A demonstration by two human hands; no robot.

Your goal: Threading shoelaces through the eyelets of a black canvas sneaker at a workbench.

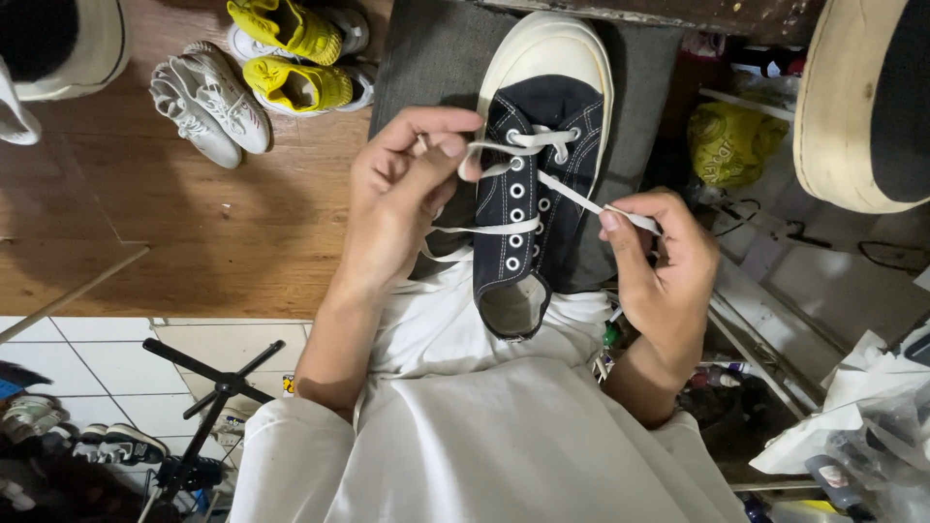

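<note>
**Lacing the black canvas sneaker**

The black canvas sneaker (531, 184) rests on the lap, toe pointing away. Left hand (407, 189) pinches one white lace (513, 143) end; right hand (659, 257) pinches the other. Keep the lace flat and tension equal across eyelets.

A crumpled yellow plastic bag (728, 143) with dark print lay at the upper right, just beyond the grey mat's right edge, under a large pale round rim. Along the right edge low down, clear plastic bags (886, 436) were heaped together with white paper wrapping (823, 431). Below them, near the bottom right corner, stood a small dark bottle with a red-and-white label (831, 479). On the white tiled floor at lower left, a small yellow sticker-like label (289, 384) showed beside the black tripod's leg. No screens or signs were visible.
</note>
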